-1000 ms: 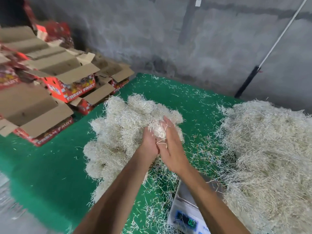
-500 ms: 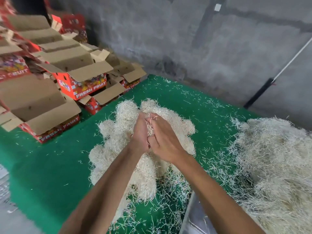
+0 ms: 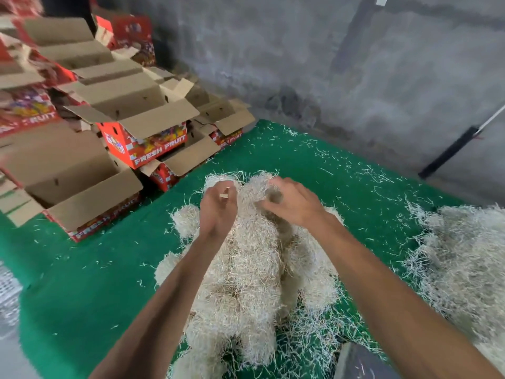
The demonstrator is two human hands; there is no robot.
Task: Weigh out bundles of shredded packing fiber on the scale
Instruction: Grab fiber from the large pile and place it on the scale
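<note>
On the green tabletop (image 3: 82, 283), a heap of finished bundles (image 3: 246, 269) runs lengthways from the near edge away toward the wall, right under both hands. Loose fiber (image 3: 464, 255) lies well apart to the right, nearer the right arm. Only a grey corner of the scale (image 3: 355, 362) shows, near and right. The left hand (image 3: 218, 206) hovers loosely curled; the right hand (image 3: 293, 203) rests spread on the heap's far end, the two apart.
</note>
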